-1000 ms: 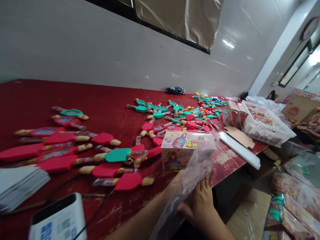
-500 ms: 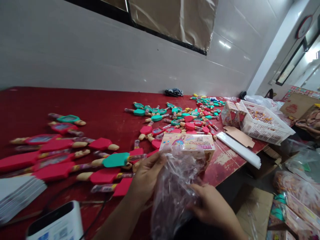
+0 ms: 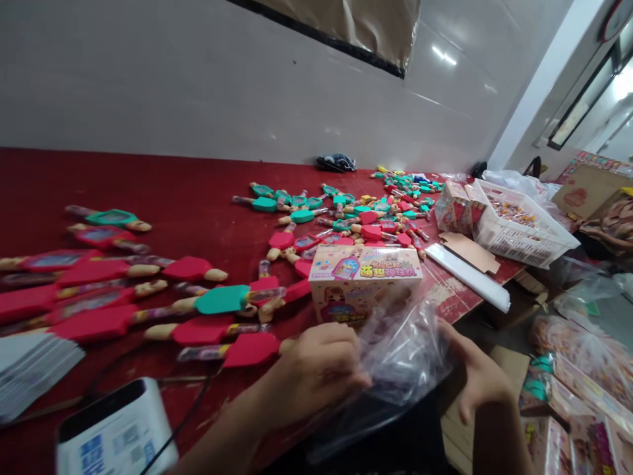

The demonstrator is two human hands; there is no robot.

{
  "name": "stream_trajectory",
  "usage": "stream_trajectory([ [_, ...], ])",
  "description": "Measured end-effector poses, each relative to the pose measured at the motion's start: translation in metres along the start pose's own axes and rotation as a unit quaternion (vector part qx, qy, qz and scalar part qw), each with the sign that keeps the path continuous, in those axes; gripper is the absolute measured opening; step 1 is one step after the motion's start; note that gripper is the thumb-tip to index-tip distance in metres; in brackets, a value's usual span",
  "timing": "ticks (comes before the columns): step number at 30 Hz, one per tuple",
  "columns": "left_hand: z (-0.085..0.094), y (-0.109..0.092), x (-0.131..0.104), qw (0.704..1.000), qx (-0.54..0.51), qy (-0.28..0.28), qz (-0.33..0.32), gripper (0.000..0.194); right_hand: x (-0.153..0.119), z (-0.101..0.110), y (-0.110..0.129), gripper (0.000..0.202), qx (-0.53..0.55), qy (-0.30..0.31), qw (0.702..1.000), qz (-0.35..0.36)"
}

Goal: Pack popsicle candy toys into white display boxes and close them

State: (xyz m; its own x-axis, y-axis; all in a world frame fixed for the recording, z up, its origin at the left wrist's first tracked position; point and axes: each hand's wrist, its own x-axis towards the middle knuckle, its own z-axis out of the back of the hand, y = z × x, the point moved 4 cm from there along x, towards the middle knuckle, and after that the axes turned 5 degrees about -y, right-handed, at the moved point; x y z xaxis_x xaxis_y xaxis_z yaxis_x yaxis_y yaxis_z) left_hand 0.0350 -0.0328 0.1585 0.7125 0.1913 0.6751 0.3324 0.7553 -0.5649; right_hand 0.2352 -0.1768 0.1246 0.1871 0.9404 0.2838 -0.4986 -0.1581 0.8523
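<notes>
A clear plastic bag [image 3: 403, 356], thin and crumpled, hangs between my hands just in front of a printed cardboard box [image 3: 363, 272]. My left hand [image 3: 321, 363] is closed on the bag's left side. On the right, my right hand [image 3: 477, 369] has its fingers apart, thumb pointing down, beside the bag's right edge; one fingertip seems to touch the film. The box stands upright on the red table [image 3: 198, 185], its pink and cream top lit. Around it lie several red paddle-shaped toys [image 3: 252, 349] with tan ends and clear tubes, plus a teal one [image 3: 222, 300].
A white crate [image 3: 529, 227] of small wrapped pieces stands at the right, beside more printed boxes [image 3: 455, 208]. A flat stack of clear bags [image 3: 467, 276] lies before them. At lower left are a white device [image 3: 116, 435] with a cable and a card stack [image 3: 37, 373]. Packed goods fill the lower right.
The bag has shifted right and down, uncovering the box's front. My left hand has moved right and lower, and my right hand has moved right with its fingers spread. The view has tilted slightly.
</notes>
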Motion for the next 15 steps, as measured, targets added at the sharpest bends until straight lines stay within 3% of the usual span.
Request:
stream_trajectory([
  [2, -0.011, -0.003, -0.001, 0.995, 0.100, -0.004, -0.026, 0.036, 0.002, -0.011, 0.004, 0.067, 0.101, 0.019, 0.995, -0.017],
  [4, -0.017, -0.005, -0.002, 0.991, 0.121, -0.007, -0.049, 0.031, 0.004, -0.020, 0.005, 0.047, 0.168, -0.037, 0.984, -0.047],
  [6, -0.014, -0.006, -0.002, 0.997, 0.053, -0.031, -0.045, 0.023, 0.003, -0.024, 0.006, 0.042, 0.237, -0.129, 0.960, -0.073],
  [8, -0.004, -0.003, -0.004, 0.993, -0.075, -0.086, 0.004, 0.022, -0.003, -0.021, 0.007, 0.037, 0.300, -0.241, 0.918, -0.095],
  [10, 0.003, 0.002, -0.007, 0.964, -0.233, -0.106, 0.071, 0.037, -0.008, -0.013, 0.009, 0.038, 0.319, -0.296, 0.893, -0.112],
  [13, 0.002, 0.004, -0.010, 0.857, -0.493, -0.062, 0.133, 0.055, -0.005, 0.003, 0.011, 0.044, 0.326, -0.284, 0.896, -0.100],
  [14, 0.000, 0.005, -0.010, 0.833, -0.531, -0.033, 0.153, 0.053, -0.003, 0.010, 0.009, 0.042, 0.336, -0.284, 0.893, -0.090],
  [15, 0.000, 0.007, -0.010, 0.836, -0.518, -0.006, 0.179, 0.050, 0.000, 0.018, 0.006, 0.038, 0.347, -0.297, 0.886, -0.079],
])
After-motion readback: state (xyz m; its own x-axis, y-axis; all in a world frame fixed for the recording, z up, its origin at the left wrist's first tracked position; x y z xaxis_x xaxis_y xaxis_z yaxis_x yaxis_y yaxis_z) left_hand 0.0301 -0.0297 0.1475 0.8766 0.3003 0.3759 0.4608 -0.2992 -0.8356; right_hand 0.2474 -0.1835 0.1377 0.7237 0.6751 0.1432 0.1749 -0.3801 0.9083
